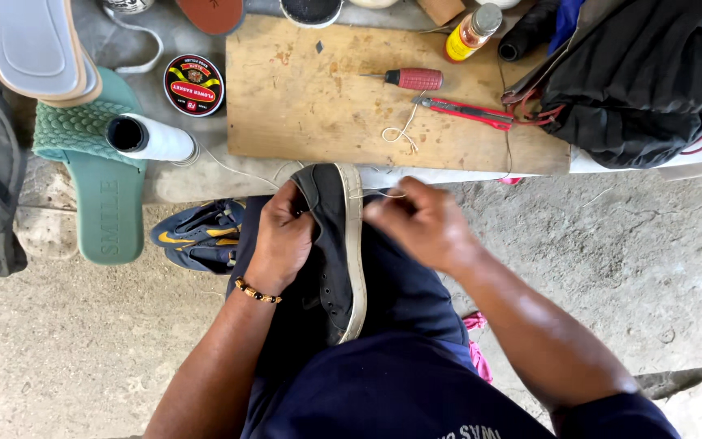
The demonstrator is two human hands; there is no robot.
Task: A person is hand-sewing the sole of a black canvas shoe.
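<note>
A black canvas shoe (333,252) with a pale rubber sole edge lies on the person's lap, toe pointing away toward the wooden board (318,106), its sole turned to the right and its laced upper to the left. The left hand (283,240), a beaded bracelet at the wrist, is clenched around the shoe's upper near the toe, fingers curled over the canvas. The right hand (422,222) is blurred just right of the sole edge; its fingers are bunched, and I cannot tell what they pinch, though a thin white thread (379,195) runs from the toe toward them. Bare concrete floor (635,252) spreads wide to the right of the right arm. To the left the room is tighter: a green sandal (107,203), a white thread spool (152,138) and a navy shoe (201,236) sit close by. On the board ahead lie a red-handled awl (412,79) and a red cutter (469,112), near the toe.
</note>
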